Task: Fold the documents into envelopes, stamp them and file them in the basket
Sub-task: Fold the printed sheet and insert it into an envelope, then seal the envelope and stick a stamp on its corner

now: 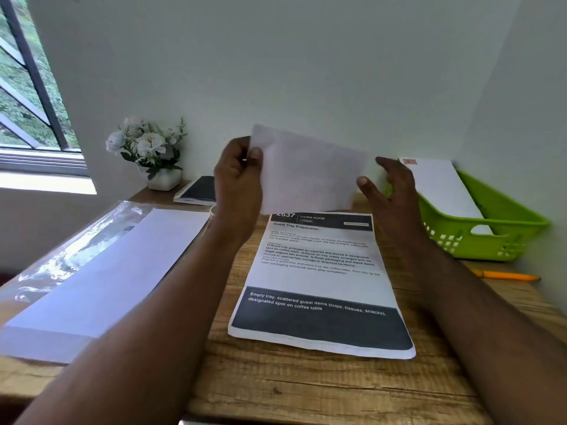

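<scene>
My left hand [237, 176] pinches the left edge of a folded white sheet [310, 173], held upright above the desk. My right hand [389, 191] hovers at the sheet's right edge with fingers spread, not clearly gripping it. Below them a printed document [319, 283] with dark header and footer bands lies flat on the wooden desk [306, 388]. A pack of white envelopes [101, 280] in clear wrap lies at the left. At the right stands a green basket [497, 237] holding a stamped white envelope [441, 185].
A pot of white flowers [150, 151] and a spiral notebook [198, 190] stand at the back of the desk. A yellow pencil [506, 275] lies in front of the basket. Walls close in behind and at the right; a window [27, 87] is at the left.
</scene>
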`<state>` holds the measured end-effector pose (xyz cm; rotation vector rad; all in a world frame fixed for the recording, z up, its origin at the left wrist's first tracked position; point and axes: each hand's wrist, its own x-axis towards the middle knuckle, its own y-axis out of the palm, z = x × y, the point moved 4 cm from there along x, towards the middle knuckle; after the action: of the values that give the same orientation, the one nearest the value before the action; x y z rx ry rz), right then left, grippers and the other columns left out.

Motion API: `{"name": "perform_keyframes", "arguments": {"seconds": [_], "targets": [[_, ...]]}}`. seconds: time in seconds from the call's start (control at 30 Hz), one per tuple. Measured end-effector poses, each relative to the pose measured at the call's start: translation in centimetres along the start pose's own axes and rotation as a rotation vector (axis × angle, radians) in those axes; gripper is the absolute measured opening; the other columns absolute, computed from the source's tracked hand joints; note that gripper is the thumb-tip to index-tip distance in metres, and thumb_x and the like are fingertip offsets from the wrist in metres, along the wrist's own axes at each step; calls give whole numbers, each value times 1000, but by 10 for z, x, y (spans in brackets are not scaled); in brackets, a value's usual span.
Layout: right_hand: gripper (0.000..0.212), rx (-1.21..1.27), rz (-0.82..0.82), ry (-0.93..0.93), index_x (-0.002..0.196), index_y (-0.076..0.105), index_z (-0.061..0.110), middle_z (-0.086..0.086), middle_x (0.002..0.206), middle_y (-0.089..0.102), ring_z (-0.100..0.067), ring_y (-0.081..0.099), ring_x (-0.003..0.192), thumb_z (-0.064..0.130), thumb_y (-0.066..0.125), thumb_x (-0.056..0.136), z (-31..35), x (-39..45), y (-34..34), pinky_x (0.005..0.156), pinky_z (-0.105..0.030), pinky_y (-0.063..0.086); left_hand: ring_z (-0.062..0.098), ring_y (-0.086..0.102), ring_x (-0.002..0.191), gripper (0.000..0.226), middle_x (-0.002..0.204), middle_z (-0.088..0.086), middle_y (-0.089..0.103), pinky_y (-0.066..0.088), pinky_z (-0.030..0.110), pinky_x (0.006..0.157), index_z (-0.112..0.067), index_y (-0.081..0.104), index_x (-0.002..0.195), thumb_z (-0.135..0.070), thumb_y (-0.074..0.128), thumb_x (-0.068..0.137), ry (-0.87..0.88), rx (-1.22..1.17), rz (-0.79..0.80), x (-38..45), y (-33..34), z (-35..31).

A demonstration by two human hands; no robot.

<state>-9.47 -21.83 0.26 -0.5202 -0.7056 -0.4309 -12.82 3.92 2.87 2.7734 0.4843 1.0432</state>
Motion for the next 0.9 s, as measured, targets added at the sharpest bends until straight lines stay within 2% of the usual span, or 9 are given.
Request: {"name": "perform_keyframes", "arguments": {"seconds": [0.07,0.17,0.27,0.37,0.47,0.57,0.67,0.8,0.9], "targets": [[62,230,33,259,142,40,24,2,146,40,-13,39,133,36,67,87,-13,-1,4,112,-37,35,13,54,78,15,86,-3,63,46,32,72,-21,59,90,-12,49,97,-127,-188,-71,5,-7,9],[61,662,54,500,142,37,29,2,136,53,-17,58,118,27,67,89,-16,-2,1,91,-43,54,15,55,77,12,85,-3,63,46,31,66,-21,59,96,-14,49,98,-296,-85,-167,11,-19,23],[57,532,115,549,135,45,28,-3,130,55,-19,66,96,15,70,85,-12,2,-10,64,-33,58,22,58,92,27,106,4,61,50,33,76,-18,51,123,-13,47,97,-384,305,-123,14,-32,37],[61,282,404,578,135,47,18,-7,112,64,-19,64,69,13,74,81,-12,1,-11,53,-27,51,29,53,115,42,135,15,51,43,33,93,-13,41,140,-10,43,98,-415,659,51,10,-37,48],[45,-332,643,375,118,62,9,-7,106,67,-24,64,82,35,72,83,-12,-2,-14,64,-31,46,34,53,118,44,133,17,55,43,38,95,-15,45,140,-24,53,97,-386,929,235,-1,-35,57],[34,-793,579,108,96,69,9,-11,104,67,-30,62,99,41,58,91,-3,-2,-13,68,-26,34,30,51,123,55,135,12,55,41,36,94,-18,49,137,-42,64,89,-374,1123,421,-10,-32,63],[29,-705,665,63,76,67,15,-6,82,67,-21,63,83,37,57,92,-2,-13,8,59,-26,34,30,50,123,58,135,12,53,43,37,94,-16,51,133,-47,67,86,-405,1298,474,-12,-34,62],[34,-640,773,3,117,67,17,-3,117,66,-20,58,108,39,53,95,1,-34,32,82,-25,38,29,61,105,50,115,8,65,48,40,81,-20,61,116,-51,73,78,-443,1435,399,-4,-43,55],[39,-573,833,29,129,57,19,-5,132,57,-21,50,122,39,47,97,-8,-42,40,99,-29,36,32,61,97,25,107,11,64,46,37,68,-17,67,105,-26,71,83,-267,1378,204,5,-47,44]]}}
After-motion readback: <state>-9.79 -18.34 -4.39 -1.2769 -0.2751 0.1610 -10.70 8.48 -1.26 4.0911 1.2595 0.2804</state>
